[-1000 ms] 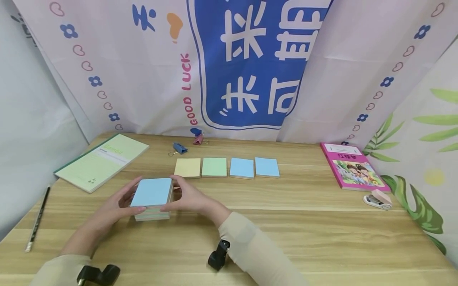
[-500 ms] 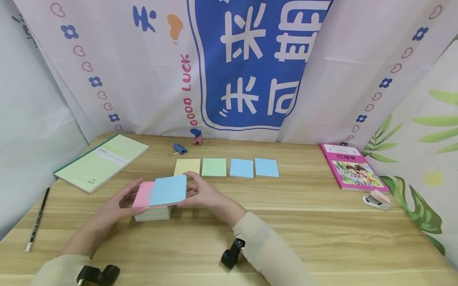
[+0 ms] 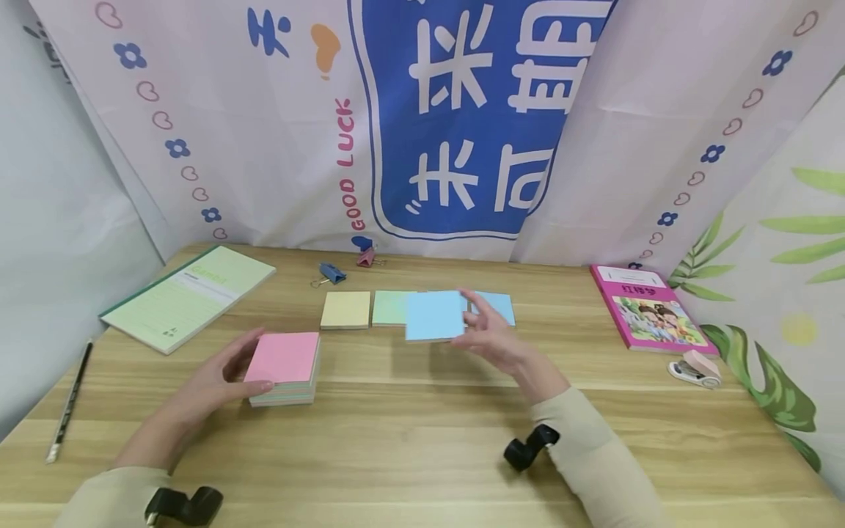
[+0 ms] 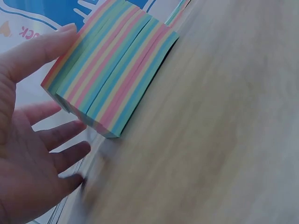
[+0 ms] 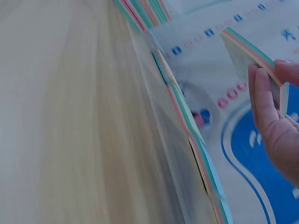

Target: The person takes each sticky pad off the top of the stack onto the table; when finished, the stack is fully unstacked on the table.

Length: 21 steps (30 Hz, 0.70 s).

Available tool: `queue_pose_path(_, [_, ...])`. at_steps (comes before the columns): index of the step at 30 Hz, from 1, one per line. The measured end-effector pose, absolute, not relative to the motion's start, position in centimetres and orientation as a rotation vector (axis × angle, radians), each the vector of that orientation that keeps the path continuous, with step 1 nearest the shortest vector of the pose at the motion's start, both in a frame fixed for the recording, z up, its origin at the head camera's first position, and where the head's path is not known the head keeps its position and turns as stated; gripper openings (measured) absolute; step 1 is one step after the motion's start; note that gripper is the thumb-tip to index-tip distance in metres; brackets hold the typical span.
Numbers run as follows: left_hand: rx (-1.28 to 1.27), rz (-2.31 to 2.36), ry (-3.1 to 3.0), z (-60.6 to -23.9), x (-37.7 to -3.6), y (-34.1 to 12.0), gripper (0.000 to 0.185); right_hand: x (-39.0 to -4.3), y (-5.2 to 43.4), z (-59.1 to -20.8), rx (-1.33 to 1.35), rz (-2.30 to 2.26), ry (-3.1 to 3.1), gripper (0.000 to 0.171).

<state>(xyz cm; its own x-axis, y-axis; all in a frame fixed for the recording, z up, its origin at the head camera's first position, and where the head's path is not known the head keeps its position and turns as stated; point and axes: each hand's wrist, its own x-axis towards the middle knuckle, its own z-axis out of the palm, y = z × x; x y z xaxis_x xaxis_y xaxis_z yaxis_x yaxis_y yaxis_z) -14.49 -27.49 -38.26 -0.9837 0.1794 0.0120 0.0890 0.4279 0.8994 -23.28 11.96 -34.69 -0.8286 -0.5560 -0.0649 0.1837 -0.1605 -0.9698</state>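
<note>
A person's right hand (image 3: 491, 339) pinches a thin blue-topped slab of square sticky notes (image 3: 434, 315) by its right edge, holding it lifted above a row of small note pads on the light wooden surface (image 3: 422, 433). The right wrist view shows the fingers (image 5: 266, 100) curled around the slab's striped edge, with the thumb on the far side.

Beneath and beyond that hand lies the row: a pale yellow square pad (image 3: 346, 309) well to its left, a green square pad (image 3: 391, 307) partly covered by the held slab, and a blue square pad (image 3: 496, 306) just behind the fingers.

The left hand (image 3: 221, 378) rests against the thick multicoloured block of sticky notes with a pink top sheet (image 3: 284, 367), thumb along its near edge and fingers spread at its left side. The left wrist view shows the fingers fairly straight, touching the block's striped flank (image 4: 110, 77) rather than wrapping it.

Far to the left of the left hand lie a pale green notebook (image 3: 188, 297) and a dark pencil (image 3: 69, 403). Beyond the row sit a blue binder clip (image 3: 331, 274) and a pink binder clip (image 3: 366, 257). Well to the right of the right hand lie a pink illustrated book (image 3: 651, 308) and a small pink stapler (image 3: 696, 368).
</note>
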Motion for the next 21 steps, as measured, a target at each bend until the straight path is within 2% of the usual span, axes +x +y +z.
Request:
queue_pose_path(14, [0.237, 1.492, 2.677, -38.6, -14.5, -27.6, 0.087, -27.0, 25.9, -35.9, -0.307, -2.22, 1.453, 0.085])
queue_pose_path(21, [0.256, 1.537, 2.663, -38.8, -14.2, -27.7, 0.086, -28.6, 29.7, -37.3, -0.194, -2.225, 1.401, 0.086])
